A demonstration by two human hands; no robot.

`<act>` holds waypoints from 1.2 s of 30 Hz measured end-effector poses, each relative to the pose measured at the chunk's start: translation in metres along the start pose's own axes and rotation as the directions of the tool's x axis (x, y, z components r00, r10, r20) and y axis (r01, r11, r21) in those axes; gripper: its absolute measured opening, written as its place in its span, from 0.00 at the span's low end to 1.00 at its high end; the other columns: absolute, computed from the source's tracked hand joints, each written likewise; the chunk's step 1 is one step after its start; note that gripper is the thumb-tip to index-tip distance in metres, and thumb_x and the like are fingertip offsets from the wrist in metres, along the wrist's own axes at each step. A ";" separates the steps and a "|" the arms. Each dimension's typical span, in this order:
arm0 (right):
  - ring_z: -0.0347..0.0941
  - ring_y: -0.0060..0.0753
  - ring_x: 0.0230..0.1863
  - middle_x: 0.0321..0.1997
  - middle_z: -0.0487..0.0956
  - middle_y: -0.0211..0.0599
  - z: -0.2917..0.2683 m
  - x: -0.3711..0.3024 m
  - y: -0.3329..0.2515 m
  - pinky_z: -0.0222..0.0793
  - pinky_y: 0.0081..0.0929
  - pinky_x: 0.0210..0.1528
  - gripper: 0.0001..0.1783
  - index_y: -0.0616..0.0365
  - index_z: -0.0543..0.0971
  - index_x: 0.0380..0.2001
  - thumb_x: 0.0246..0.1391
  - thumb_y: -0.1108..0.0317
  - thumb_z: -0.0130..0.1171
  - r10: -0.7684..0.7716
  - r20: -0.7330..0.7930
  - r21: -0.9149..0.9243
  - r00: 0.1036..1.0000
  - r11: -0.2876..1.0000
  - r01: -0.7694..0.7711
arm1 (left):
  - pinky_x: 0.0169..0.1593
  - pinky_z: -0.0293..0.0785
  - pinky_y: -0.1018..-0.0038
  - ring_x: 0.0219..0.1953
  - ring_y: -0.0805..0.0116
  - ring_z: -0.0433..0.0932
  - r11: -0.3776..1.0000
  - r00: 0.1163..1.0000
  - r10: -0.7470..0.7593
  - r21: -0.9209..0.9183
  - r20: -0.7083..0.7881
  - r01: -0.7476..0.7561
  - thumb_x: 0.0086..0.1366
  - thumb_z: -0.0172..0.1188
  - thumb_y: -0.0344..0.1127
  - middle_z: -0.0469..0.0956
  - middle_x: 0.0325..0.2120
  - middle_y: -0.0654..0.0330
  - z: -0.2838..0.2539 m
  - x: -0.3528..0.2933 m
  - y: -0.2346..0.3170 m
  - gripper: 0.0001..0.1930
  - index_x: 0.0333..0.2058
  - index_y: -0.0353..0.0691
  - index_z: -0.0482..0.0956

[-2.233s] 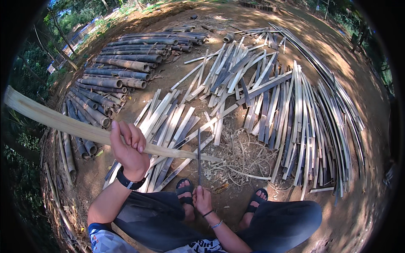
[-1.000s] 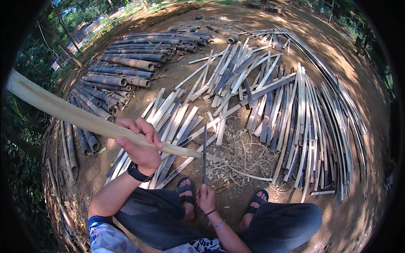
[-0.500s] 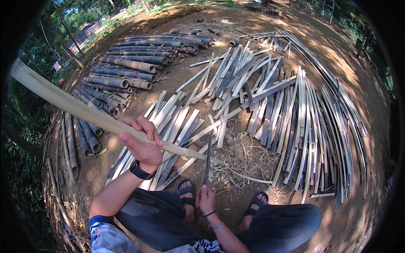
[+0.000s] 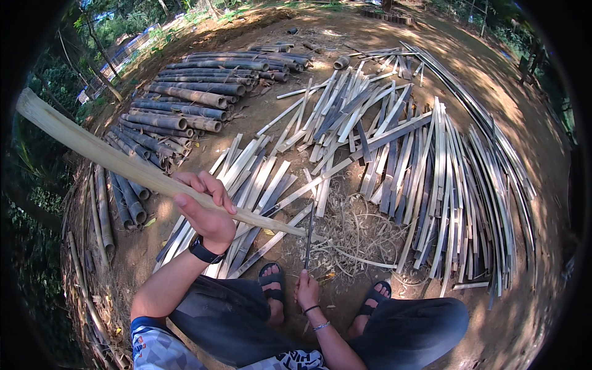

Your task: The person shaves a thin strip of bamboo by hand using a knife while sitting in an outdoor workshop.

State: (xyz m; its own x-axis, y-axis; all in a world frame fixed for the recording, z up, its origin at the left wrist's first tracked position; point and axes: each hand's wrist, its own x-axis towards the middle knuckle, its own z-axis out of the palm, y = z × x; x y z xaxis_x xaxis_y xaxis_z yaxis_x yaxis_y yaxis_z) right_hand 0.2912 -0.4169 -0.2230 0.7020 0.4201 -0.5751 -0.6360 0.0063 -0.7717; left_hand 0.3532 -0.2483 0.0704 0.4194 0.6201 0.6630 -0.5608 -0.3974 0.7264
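Observation:
My left hand (image 4: pixel 209 213) is wrapped round a long pale bamboo strip (image 4: pixel 111 151), which slants from the upper left down to the middle. In my right hand (image 4: pixel 305 291) is the handle end of a long, thin dark knife (image 4: pixel 309 243), its blade pointing up and away from me. The blade crosses the strip near its lower right end, seemingly touching it. Curly bamboo shavings (image 4: pixel 357 237) lie on the ground just beyond that end. The knife's handle is mostly hidden by my fingers.
Split bamboo strips (image 4: pixel 441 179) fan out on the right, with another heap (image 4: pixel 364 102) farther off. More strips (image 4: pixel 256 185) lie beyond my left hand. Dark bamboo poles (image 4: pixel 203 86) are stacked at the far left. My sandalled feet (image 4: pixel 271 287) rest on the dirt.
The knife has tilted slightly to the right at its tip, and my right hand has shifted a little right. My left hand and the strip have barely moved.

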 end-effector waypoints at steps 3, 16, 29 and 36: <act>0.59 0.17 0.10 0.12 0.64 0.26 0.016 -0.035 -0.036 0.55 0.19 0.12 0.27 0.59 0.69 0.24 0.66 0.48 0.39 -0.081 0.100 0.037 0.992 0.996 0.077 | 0.12 0.58 0.83 0.09 0.75 0.55 1.000 1.000 0.004 -0.003 0.006 -0.004 0.64 0.36 0.69 0.57 0.15 0.62 -0.008 0.000 0.000 0.30 0.32 0.44 0.54; 0.59 0.23 0.07 0.10 0.62 0.28 0.016 -0.015 -0.005 0.56 0.23 0.10 0.28 0.57 0.66 0.21 0.66 0.45 0.38 0.006 0.057 0.113 0.998 0.994 -0.012 | 0.11 0.57 0.83 0.09 0.76 0.55 1.000 1.000 -0.002 -0.009 0.001 0.002 0.64 0.36 0.69 0.57 0.14 0.63 -0.010 0.002 -0.004 0.29 0.32 0.45 0.54; 0.59 0.21 0.07 0.10 0.63 0.27 0.011 -0.001 0.014 0.55 0.23 0.09 0.30 0.57 0.66 0.20 0.64 0.42 0.38 -0.200 -0.017 -0.069 0.980 0.978 0.198 | 0.11 0.56 0.84 0.09 0.76 0.54 1.000 1.000 -0.007 -0.005 0.000 0.007 0.65 0.34 0.68 0.56 0.14 0.63 0.001 0.005 -0.006 0.29 0.31 0.45 0.54; 0.61 0.22 0.09 0.10 0.65 0.28 0.002 0.004 0.019 0.55 0.24 0.10 0.31 0.57 0.67 0.18 0.64 0.43 0.39 -0.196 -0.007 -0.122 0.981 0.974 0.193 | 0.12 0.57 0.84 0.09 0.77 0.56 1.000 1.000 -0.017 0.019 -0.004 0.017 0.65 0.35 0.69 0.57 0.14 0.63 -0.010 0.007 -0.007 0.30 0.31 0.43 0.54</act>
State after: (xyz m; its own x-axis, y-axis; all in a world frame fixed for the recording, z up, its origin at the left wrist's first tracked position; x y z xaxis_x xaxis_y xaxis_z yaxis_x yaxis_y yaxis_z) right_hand 0.2812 -0.4137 -0.2395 0.8152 0.4041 -0.4150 -0.4443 -0.0233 -0.8956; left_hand 0.3530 -0.2342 0.0681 0.4262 0.6295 0.6496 -0.5396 -0.3995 0.7411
